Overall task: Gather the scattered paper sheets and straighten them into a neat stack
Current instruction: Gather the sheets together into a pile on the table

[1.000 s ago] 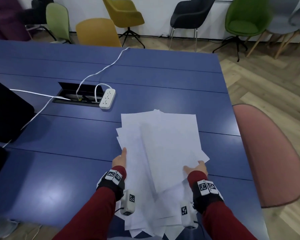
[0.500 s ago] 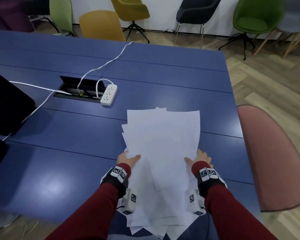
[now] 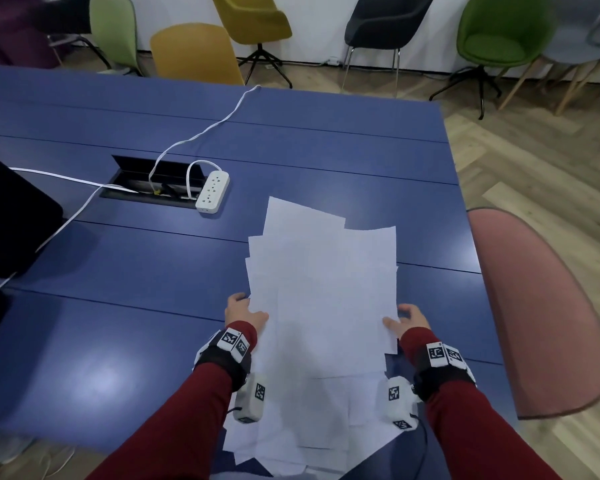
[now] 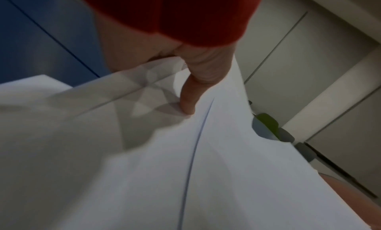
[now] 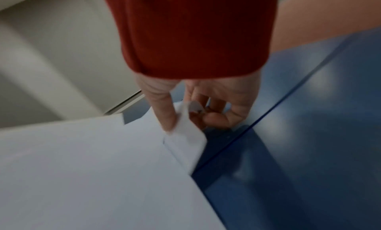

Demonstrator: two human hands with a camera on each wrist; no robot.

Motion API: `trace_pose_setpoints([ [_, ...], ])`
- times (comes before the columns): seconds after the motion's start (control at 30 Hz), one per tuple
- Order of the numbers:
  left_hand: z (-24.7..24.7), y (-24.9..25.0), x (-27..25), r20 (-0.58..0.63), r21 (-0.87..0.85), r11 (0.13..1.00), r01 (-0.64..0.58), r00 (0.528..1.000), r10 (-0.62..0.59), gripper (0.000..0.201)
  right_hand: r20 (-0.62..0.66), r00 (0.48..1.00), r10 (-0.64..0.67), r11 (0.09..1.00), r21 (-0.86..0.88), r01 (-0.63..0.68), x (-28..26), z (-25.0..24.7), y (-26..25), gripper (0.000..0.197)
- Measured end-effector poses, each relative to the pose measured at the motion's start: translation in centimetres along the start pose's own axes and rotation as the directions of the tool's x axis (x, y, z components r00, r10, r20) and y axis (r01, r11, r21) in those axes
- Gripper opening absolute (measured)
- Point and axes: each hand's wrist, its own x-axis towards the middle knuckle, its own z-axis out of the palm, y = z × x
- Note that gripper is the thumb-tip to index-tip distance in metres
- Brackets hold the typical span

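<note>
Paper dominates the head view: a loose, fanned pile of white paper sheets (image 3: 323,306) lies on the dark blue wooden bench (image 3: 118,341), near its right end, with corners jutting out unevenly at the far side and more sheets spilling over the near edge. The left hand (image 3: 243,311) takes the pile's left edge, thumb on top of the sheets and fingers curled at the edge. The right hand (image 3: 404,320) is at the right edge, thumb laid on the top sheet and fingers bent beside it. Both arms wear dark red sleeves (image 3: 194,420) and wrist bands with black-and-white markers. Farther left on the bench sit a white power strip (image 3: 212,191) and a white cable (image 3: 201,133) running into an open black cable hatch (image 3: 153,181). A pink chair (image 3: 541,313) stands just beside the bench's right end; yellow, green and black chairs line the far wall.

From the left wrist, the left hand (image 4: 191,74) shows its grip pinching the sheets (image 4: 164,160): the thumb presses down on top while the palm lies behind the pile's edge, the other fingers hidden under the paper.

From the right wrist, blurred by motion, the right hand (image 5: 198,106) pinches a bent corner of the sheets (image 5: 92,168) between the thumb on top and curled fingers beneath, just above the blue bench (image 5: 309,152).
</note>
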Motion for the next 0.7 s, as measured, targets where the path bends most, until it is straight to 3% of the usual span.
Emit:
trace_pose_setpoints([
  [0.07, 0.0, 0.2, -0.1, 0.038, 0.026, 0.999, -0.025, 0.999, 0.024, 0.027, 0.095, 0.994, 0.061, 0.956, -0.291, -0.031, -0.3, 0.2, 0.1, 0.017],
  [0.13, 0.1, 0.3, -0.4, 0.061, 0.059, 0.998, -0.02, 0.998, 0.017, 0.022, 0.18, 0.972, 0.15, 0.876, -0.48, -0.046, 0.0, 0.8, 0.6, 0.026],
  [0.2, 0.3, 0.1, -0.5, 0.057, 0.039, 0.999, 0.008, 0.998, -0.011, 0.028, 0.277, 0.938, 0.206, 0.843, -0.537, -0.027, -0.6, 1.2, 0.3, 0.035],
  [0.27, 0.2, 0.0, -0.6, 0.057, -0.035, 0.996, 0.078, 0.996, -0.075, 0.031, 0.293, 0.936, 0.196, 0.873, -0.487, -0.03, -1.4, 1.5, -0.5, 0.032],
  [0.33, 0.0, -0.1, -0.5, 0.106, -0.05, 0.992, 0.119, 0.988, -0.114, 0.021, 0.2, 0.974, 0.109, 0.883, -0.469, -0.003, -2.2, 2.1, -1.0, 0.032],
  [0.43, 0.0, -0.2, -0.4, 0.26, -0.043, 0.994, 0.104, 0.961, -0.089, 0.016, 0.051, 0.999, -0.02, 0.935, -0.352, 0.037, -3.2, 3.2, -1.6, 0.06],
  [0.57, -0.7, 0.2, -0.4, 0.353, -0.002, 0.998, 0.055, 0.934, -0.051, 0.035, 0.064, 0.99, 0.123, 0.981, -0.161, -0.111, -3.8, 3.6, -1.4, 0.074],
  [0.7, -2.3, -0.4, -0.1, 0.423, -0.002, 0.997, 0.079, 0.903, -0.071, 0.041, 0.083, 0.98, 0.179, 0.984, -0.014, -0.179, -3.7, 2.1, -0.4, 0.086],
])
